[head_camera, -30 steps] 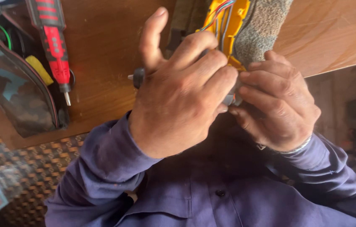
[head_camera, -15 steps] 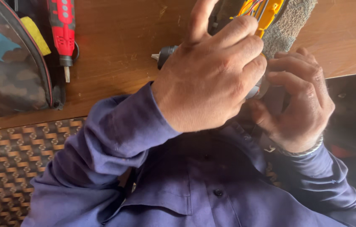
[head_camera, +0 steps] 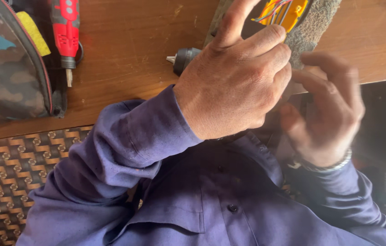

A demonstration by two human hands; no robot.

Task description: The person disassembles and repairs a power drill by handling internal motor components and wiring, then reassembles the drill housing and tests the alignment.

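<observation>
Head view, left to right: a camouflage pouch (head_camera: 6, 68) and a red rotary tool (head_camera: 65, 32) lie on the wooden table (head_camera: 129, 59), then the left hand (head_camera: 234, 86) is clenched over a drill whose dark chuck (head_camera: 185, 58) pokes out beside it and whose opened yellow body (head_camera: 284, 11), wires bared, rests on a grey pad (head_camera: 313, 27) at the table edge. Blurred, the right hand (head_camera: 327, 114) curls by the drill; I cannot tell what it grasps. A slip could tug the wires loose or drop the drill.
</observation>
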